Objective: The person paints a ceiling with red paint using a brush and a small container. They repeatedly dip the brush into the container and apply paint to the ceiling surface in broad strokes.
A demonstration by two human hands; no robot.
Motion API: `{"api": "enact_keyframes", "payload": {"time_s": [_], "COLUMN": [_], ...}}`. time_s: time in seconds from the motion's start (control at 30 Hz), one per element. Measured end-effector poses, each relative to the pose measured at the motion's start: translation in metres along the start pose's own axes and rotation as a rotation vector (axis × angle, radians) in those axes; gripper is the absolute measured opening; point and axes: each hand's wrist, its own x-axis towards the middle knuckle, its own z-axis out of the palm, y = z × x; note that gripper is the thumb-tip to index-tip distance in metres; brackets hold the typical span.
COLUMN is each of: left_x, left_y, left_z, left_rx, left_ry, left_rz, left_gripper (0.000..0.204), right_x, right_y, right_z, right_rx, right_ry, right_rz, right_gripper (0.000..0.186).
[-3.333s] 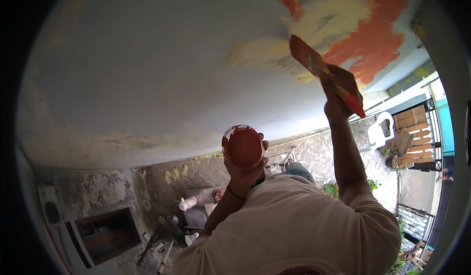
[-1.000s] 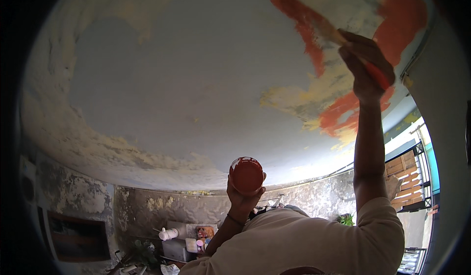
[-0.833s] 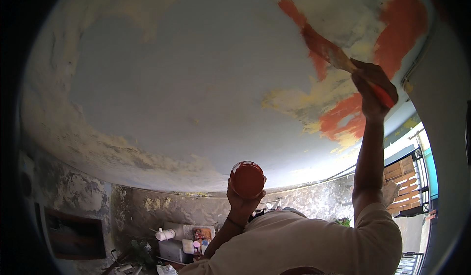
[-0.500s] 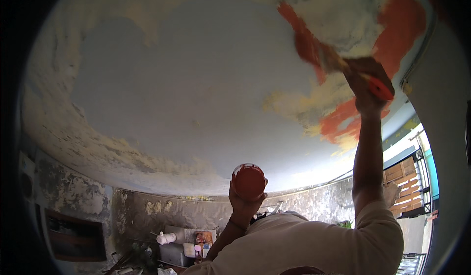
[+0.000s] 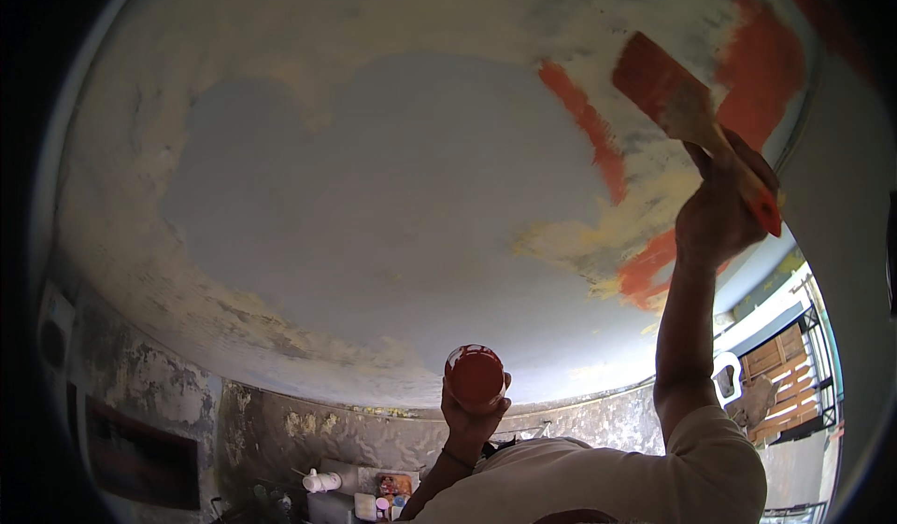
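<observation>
The right hand [image 5: 719, 211] grips a wide, orange-loaded paintbrush [image 5: 687, 113] against the patchy blue ceiling [image 5: 374, 206]; the left hand [image 5: 472, 421] holds a small red paint cup [image 5: 475, 375].

Wide open room is left beneath the ceiling [image 5: 374, 216]. To the left of the paintbrush [image 5: 687, 118], nothing is hung or set in the way. Just below the paintbrush, the space is taken up by the raised right hand [image 5: 719, 211] and its forearm. Well below and to the left of the paintbrush, a red cup [image 5: 475, 376] is held up by the left hand [image 5: 470, 421].
</observation>
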Motion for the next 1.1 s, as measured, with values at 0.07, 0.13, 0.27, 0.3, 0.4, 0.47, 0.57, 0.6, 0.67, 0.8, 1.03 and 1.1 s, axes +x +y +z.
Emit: {"api": "enact_keyframes", "payload": {"time_s": [0.07,0.13,0.27,0.3,0.4,0.47,0.57,0.6,0.67,0.8,1.03,1.1], "left_x": [0.0,-0.002,-0.005,-0.006,-0.01,-0.016,-0.018,-0.018,-0.017,-0.016,-0.012,-0.011], "left_y": [0.0,-0.004,-0.007,-0.006,0.001,0.007,0.016,0.018,0.019,0.018,0.016,0.011], "left_z": [-0.001,0.0,-0.003,-0.003,-0.007,-0.006,-0.007,-0.005,-0.001,0.001,-0.005,-0.004], "left_rx": [0.016,0.029,0.026,0.012,0.017,0.029,0.017,0.01,-0.02,-0.065,-0.073,-0.087], "left_ry": [0.009,0.021,0.021,0.028,0.015,0.032,0.043,0.031,0.009,-0.01,-0.005,-0.006], "left_rz": [0.006,0.019,0.052,0.058,0.077,0.116,0.13,0.127,0.121,0.11,0.082,0.07], "left_gripper": [0.073,0.073,0.073,0.072,0.071,0.071,0.07,0.07,0.07,0.069,0.068,0.068], "right_x": [-0.002,0.011,0.026,0.025,0.031,0.035,0.04,0.047,0.04,0.046,0.061,0.055], "right_y": [0.017,0.024,0.039,0.039,0.038,0.043,0.03,0.029,0.034,0.038,0.02,0.017], "right_z": [0.023,0.05,0.089,0.086,0.047,0.03,0.052,0.061,0.074,0.045,0.06,0.08], "right_rx": [0.035,0.103,0.146,0.075,-0.059,-0.008,0.233,0.098,0.068,-0.032,0.127,0.053], "right_ry": [-0.188,-0.402,-0.593,-0.642,-0.726,-0.689,-0.512,-0.605,-0.725,-0.787,-0.776,-0.828], "right_rz": [-0.102,-0.17,-0.208,-0.223,-0.254,-0.225,-0.171,-0.389,-0.368,-0.283,-0.338,-0.406], "right_gripper": [0.017,0.02,0.021,0.021,0.023,0.023,0.025,0.025,0.024,0.026,0.027,0.022]}}
